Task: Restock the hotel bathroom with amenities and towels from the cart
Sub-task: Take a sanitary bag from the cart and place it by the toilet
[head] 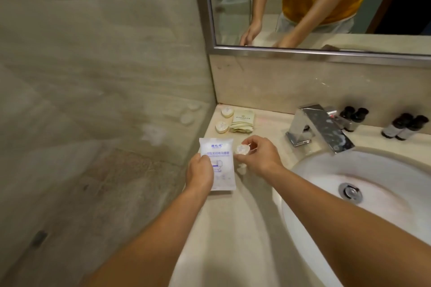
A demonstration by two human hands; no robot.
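I stand at the marble counter (256, 228), and I take the chrome faucet (319, 130) as my marker. My left hand (200, 173) is out to the faucet's left and nearer to me, its fingers curled over the lower edge of a flat white packet (215, 158) printed in blue with a toilet drawing. The packet lies on the counter close to the side wall (93, 77). My right hand (258, 155) is between that packet and the faucet, pinching a small round wrapped soap (242, 148) between thumb and fingertips, held just above the counter. Directly under this hand, another small white piece (242, 169) sits on the counter; I cannot tell what it is.

Further back from the packet, in the corner left of the faucet, two round wrapped soaps (224, 120) lie one behind the other, with a stack of cream paper sachets (242, 122) just beside them. To the faucet's right, against the backsplash, stand four small dark-capped bottles (405, 127) in two pairs. The white basin (326, 170) lies in front of the faucet's spout, its metal drain (350, 192) showing. Above the faucet, the framed mirror (303, 51) reflects my arms and an orange top.
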